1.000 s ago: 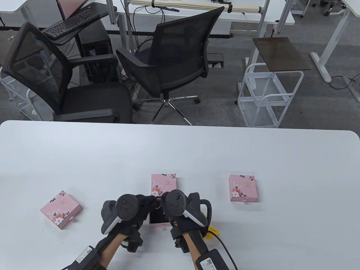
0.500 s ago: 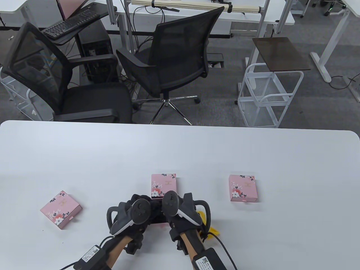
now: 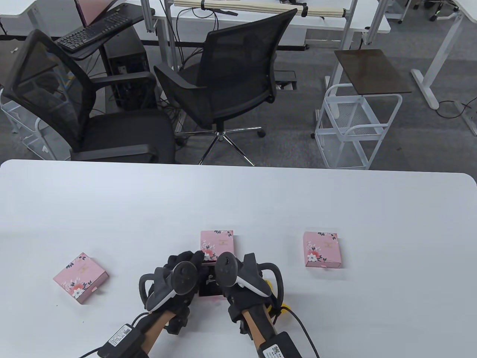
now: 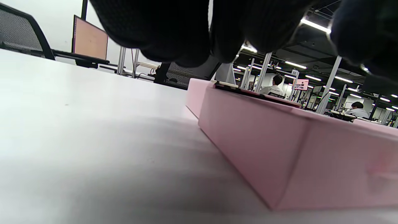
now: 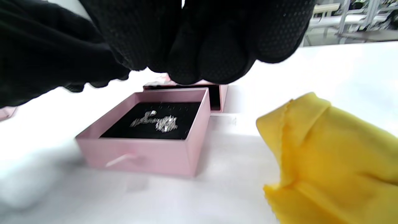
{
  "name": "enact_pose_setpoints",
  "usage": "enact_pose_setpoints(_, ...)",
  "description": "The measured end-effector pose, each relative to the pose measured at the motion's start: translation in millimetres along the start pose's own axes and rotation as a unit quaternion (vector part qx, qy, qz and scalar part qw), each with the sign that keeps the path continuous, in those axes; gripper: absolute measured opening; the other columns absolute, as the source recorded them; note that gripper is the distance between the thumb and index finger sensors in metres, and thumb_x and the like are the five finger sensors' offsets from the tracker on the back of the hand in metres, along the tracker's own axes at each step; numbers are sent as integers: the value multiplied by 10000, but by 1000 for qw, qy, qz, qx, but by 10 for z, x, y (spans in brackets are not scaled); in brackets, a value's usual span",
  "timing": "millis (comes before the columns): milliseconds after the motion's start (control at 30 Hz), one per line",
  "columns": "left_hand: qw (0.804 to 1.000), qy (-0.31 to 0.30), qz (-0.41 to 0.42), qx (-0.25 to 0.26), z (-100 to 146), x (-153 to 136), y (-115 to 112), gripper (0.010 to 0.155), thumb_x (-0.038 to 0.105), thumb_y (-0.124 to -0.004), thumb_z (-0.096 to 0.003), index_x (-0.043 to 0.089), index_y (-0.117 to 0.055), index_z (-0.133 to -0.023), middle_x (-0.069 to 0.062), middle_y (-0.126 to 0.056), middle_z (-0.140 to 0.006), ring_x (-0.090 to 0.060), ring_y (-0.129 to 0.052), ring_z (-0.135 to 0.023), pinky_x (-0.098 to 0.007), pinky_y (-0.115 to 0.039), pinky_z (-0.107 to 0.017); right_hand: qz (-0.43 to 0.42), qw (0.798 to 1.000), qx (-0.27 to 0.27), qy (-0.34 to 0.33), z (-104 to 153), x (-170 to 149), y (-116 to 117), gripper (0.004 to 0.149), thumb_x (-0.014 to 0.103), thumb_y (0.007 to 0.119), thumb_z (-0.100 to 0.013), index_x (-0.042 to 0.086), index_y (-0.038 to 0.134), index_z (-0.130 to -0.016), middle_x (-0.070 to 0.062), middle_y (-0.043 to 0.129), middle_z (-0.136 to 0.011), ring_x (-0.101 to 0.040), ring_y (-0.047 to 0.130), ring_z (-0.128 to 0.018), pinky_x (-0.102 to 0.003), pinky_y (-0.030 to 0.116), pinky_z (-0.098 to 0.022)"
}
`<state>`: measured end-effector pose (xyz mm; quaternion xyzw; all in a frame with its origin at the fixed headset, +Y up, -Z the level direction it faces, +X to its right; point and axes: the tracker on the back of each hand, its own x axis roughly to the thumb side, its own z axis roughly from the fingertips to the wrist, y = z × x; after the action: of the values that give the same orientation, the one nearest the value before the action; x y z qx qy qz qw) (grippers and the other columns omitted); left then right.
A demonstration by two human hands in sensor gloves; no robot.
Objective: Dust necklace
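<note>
Since 1 s ago both hands slid slightly toward counter's far edge. Necklace (image 5: 154, 121) lies in open pink tray (image 5: 146, 152), near front edge. Left hand (image 3: 175, 276) & right hand (image 3: 238, 278) hover over it; grip unclear. Yellow cloth (image 5: 335, 161) beside tray.

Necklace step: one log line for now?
drawer open | necklace inside on black pad | yellow cloth beside | both hands above drawer, not touching necklace

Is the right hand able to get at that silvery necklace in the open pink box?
Probably yes. The necklace lies uncovered on the black pad of the open drawer box, and the right hand hovers just above it with nothing between. The yellow cloth sits off to the side.
</note>
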<state>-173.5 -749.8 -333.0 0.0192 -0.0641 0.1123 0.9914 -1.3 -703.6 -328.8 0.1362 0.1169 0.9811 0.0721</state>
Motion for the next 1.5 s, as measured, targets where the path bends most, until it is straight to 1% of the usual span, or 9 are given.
enact_pose_setpoints(33,1000,-1,5,-6,-10,-9,-9,529,458,-706,-612,272,-675,-1107,-111,-709,-1142,-375,-722,-959,-512,-702,-686,5,1000,14,-1,1,12,12,401,323,819,-639,168,748,-1002,-174,834,-926,-415,849,-748,-555,695,-629)
enact_pose_setpoints(167,996,-15,26,-88,-73,-41,-92,563,449,-629,-640,296,-519,-1171,-105,-477,-1254,-454,-474,-1073,-604,-532,-767,41,998,47,-8,26,105,117,442,337,846,-624,190,726,-1024,-201,773,-985,-451,782,-810,-586,640,-667)
enact_pose_setpoints(300,993,-22,29,-112,-108,-56,-145,576,452,-587,-646,332,-431,-1188,-78,-322,-1288,-453,-315,-1102,-630,-412,-796,64,997,46,-12,65,134,162,480,357,865,-609,196,715,-1035,-218,742,-1003,-465,754,-824,-598,618,-675)
enact_pose_setpoints(433,990,-40,37,-128,-115,-39,-178,583,453,-561,-647,346,-380,-1191,-20,-215,-1292,-420,-232,-1118,-638,-343,-806,94,995,28,-6,109,123,242,494,370,879,-597,198,715,-1030,-225,716,-1014,-473,732,-831,-607,601,-682)
enact_pose_setpoints(500,989,-50,39,-132,-120,-24,-188,585,453,-561,-645,347,-376,-1189,56,-190,-1284,-396,-208,-1130,-640,-328,-807,92,995,41,-5,95,118,313,497,381,883,-592,192,719,-1020,-237,694,-1028,-485,713,-841,-617,586,-687)
enact_pose_setpoints(567,988,-54,39,-138,-126,-13,-202,585,456,-563,-645,345,-375,-1188,67,-182,-1280,-389,-186,-1128,-637,-319,-808,94,995,46,-1,83,105,337,513,392,882,-590,185,707,-1026,-244,669,-1039,-493,693,-850,-620,574,-691)
enact_pose_setpoints(800,986,-52,41,-154,-157,-55,-264,585,466,-562,-643,350,-371,-1184,82,-236,-1285,-371,-226,-1131,-630,-347,-806,120,992,22,17,62,95,417,482,374,896,-583,184,735,-995,-235,693,-1018,-481,715,-828,-612,595,-678)
enact_pose_setpoints(967,986,-49,43,-153,-158,-53,-259,579,466,-561,-644,348,-394,-1187,72,-261,-1287,-364,-291,-1123,-612,-403,-801,149,989,9,17,43,122,450,425,350,897,-582,198,757,-954,-182,770,-923,-437,771,-772,-586,639,-655)
enact_pose_setpoints(1500,985,-43,62,-153,-165,-88,-249,556,458,-544,-648,354,-426,-1180,68,-291,-1290,-356,-363,-1110,-601,-454,-789,141,989,-48,10,75,67,411,404,364,895,-566,190,783,-913,-140,861,-829,-387,854,-687,-547,712,-602)
